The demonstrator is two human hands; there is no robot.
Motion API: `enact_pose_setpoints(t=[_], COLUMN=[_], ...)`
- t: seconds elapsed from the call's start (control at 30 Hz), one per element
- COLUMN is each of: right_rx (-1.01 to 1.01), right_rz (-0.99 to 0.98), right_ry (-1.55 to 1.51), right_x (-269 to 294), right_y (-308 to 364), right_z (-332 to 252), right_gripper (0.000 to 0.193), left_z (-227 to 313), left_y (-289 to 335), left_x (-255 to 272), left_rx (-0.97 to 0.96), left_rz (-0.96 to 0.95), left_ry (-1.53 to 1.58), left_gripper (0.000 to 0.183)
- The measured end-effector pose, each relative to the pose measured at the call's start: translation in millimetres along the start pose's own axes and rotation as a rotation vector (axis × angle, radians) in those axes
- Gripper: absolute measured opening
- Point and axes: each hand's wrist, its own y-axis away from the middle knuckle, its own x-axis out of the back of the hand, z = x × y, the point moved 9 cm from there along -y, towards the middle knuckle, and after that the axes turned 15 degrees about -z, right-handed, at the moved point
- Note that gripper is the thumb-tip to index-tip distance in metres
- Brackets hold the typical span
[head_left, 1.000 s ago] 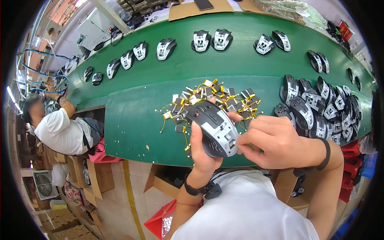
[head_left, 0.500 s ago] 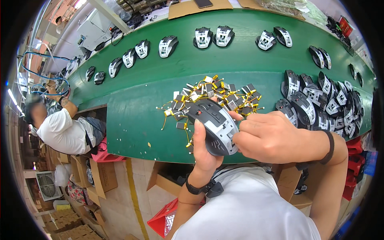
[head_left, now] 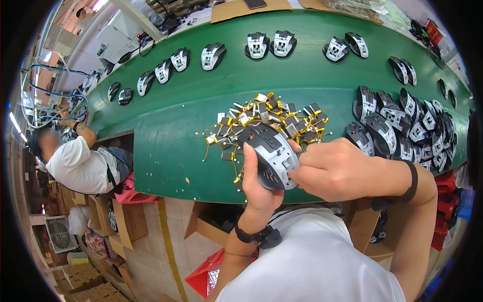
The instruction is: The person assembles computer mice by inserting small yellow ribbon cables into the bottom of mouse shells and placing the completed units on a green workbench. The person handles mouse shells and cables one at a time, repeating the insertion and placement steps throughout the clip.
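A black and silver computer mouse (head_left: 274, 153) rests in my left hand (head_left: 259, 189), tilted, with its silver upper side facing me. My left thumb lies along its side and the other fingers are mostly hidden underneath. My right hand (head_left: 334, 168) is closed, its fingertips pinched at the mouse's right rear edge; whatever lies between them, if anything, is hidden. Just beyond the mouse, a loose heap of small batteries (head_left: 289, 121) with yellow tape and thin wires covers part of the green bench (head_left: 166, 161).
Many similar mice (head_left: 397, 121) are piled on the right. Others, such as one mouse (head_left: 213, 56), stand spaced along the green strip behind. A co-worker (head_left: 83, 161) sits at the left. Cardboard boxes (head_left: 132, 221) and a red stool (head_left: 206, 272) stand below the bench edge.
The mouse in my left hand has tilted slightly and shifted a little. My right fingertips have moved slightly left along its rear edge. The co-worker's head has turned a little.
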Motion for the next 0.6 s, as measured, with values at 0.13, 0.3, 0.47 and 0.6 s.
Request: enact_pose_setpoints(t=[0.13, 0.3, 0.47, 0.6], right_rx=[-0.013, -0.02, -0.085, -0.126], right_rz=[-0.054, 0.059, 0.171, 0.235], right_ry=[-0.021, 0.221, 0.085, 0.17], right_x=[-5.0, -14.6, -17.7, -22.9], right_y=[-1.5, 7.0, 18.6, 26.8], right_z=[0.1, -19.8, -8.3, -24.3], right_gripper=[0.014, 0.024, 0.036, 0.037], left_z=[2.3, 0.5, -1.7, 2.5], left_y=[1.8, 2.7, 3.7, 6.9], left_x=[3.2, 2.2, 2.2, -8.2], left_rx=[-0.009, -0.033, -0.064, -0.113], left_rz=[-0.001, 0.028, 0.042, -0.034], left_ry=[0.035, 0.034, 0.068, -0.017], left_gripper=[0.063, 0.061, 0.063, 0.065])
